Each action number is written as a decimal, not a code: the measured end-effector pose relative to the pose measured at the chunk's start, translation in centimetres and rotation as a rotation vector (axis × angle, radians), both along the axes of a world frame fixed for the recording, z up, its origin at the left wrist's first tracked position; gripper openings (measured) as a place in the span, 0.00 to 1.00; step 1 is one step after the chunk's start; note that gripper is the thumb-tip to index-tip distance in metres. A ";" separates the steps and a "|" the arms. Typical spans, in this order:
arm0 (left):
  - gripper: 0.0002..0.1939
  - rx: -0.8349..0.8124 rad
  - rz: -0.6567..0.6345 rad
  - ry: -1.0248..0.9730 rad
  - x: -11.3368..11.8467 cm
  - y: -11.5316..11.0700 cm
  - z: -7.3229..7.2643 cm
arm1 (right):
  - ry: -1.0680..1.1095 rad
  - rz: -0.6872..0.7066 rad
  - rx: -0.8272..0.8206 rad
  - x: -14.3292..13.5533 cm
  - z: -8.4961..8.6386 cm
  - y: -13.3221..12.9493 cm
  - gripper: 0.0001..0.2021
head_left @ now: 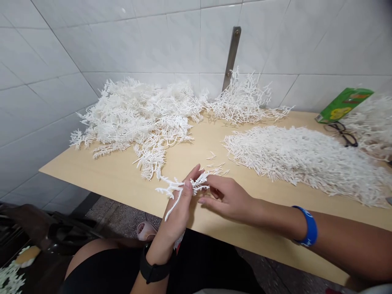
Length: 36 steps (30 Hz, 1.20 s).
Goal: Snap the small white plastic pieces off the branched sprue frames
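Observation:
A white plastic branch (174,188) with short side twigs lies across my left hand (180,204), held under the thumb with the fingers behind it. Its bare stem points down toward the wrist. At the branch's right-hand twigs is my right hand (228,198), its index finger close against them. The right thumb stands apart below the fingers, which are partly curled; whether they touch the twigs is hard to make out. Several loose white twigs (217,169) lie on the table just beyond my hands.
On the wooden tabletop (122,179), a large heap of white branches (137,108) is at back left, a smaller heap (241,100) by the wall, and a flat pile of twigs (300,153) at right. A green box (344,105) and eyeglasses (344,132) stand beyond it.

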<state>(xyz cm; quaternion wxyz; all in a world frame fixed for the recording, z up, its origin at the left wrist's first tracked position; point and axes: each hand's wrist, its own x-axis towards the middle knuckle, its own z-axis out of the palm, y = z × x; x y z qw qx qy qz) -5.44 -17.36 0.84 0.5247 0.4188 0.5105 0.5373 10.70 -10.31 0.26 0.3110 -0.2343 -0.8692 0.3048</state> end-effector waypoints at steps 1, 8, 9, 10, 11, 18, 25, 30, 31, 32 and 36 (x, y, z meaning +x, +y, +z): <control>0.28 0.012 0.000 -0.005 0.0 0.0 0.0 | 0.026 0.031 0.050 -0.1 -0.1 0.0 0.10; 0.26 0.039 0.142 0.079 0.1 -0.2 -0.7 | -0.034 0.223 0.071 -0.2 -0.2 -0.2 0.19; 0.25 0.028 0.192 0.033 0.1 -0.1 -0.9 | -0.059 0.266 0.082 -0.1 -0.1 -0.3 0.20; 0.25 0.017 0.235 -0.044 0.0 0.0 -1.0 | -0.081 0.314 0.106 -0.1 0.0 -0.5 0.19; 0.26 0.010 0.262 -0.147 -0.2 0.2 -1.1 | -0.095 0.361 0.143 0.0 0.1 -0.7 0.18; 0.26 0.015 0.272 -0.465 0.0 1.0 -0.4 | -0.030 0.126 0.355 0.6 0.0 0.4 0.12; 0.29 0.120 0.217 -0.424 0.1 0.9 -0.8 | -0.191 -0.243 0.407 0.8 -0.2 2.2 0.28; 0.34 0.116 0.091 -0.305 0.4 0.5 -1.0 | -0.034 -0.012 0.290 -0.1 0.7 0.3 0.09; 0.34 0.110 0.052 -0.269 0.5 0.3 -1.0 | -0.052 0.043 0.259 -0.3 0.7 -0.1 0.11; 0.34 0.105 0.014 -0.233 0.7 0.1 -0.9 | -0.070 0.083 0.234 -0.5 0.6 -0.3 0.14; 0.31 0.113 -0.102 -0.070 1.0 -0.6 -0.2 | -0.077 0.131 0.129 -0.9 -0.2 -0.7 0.14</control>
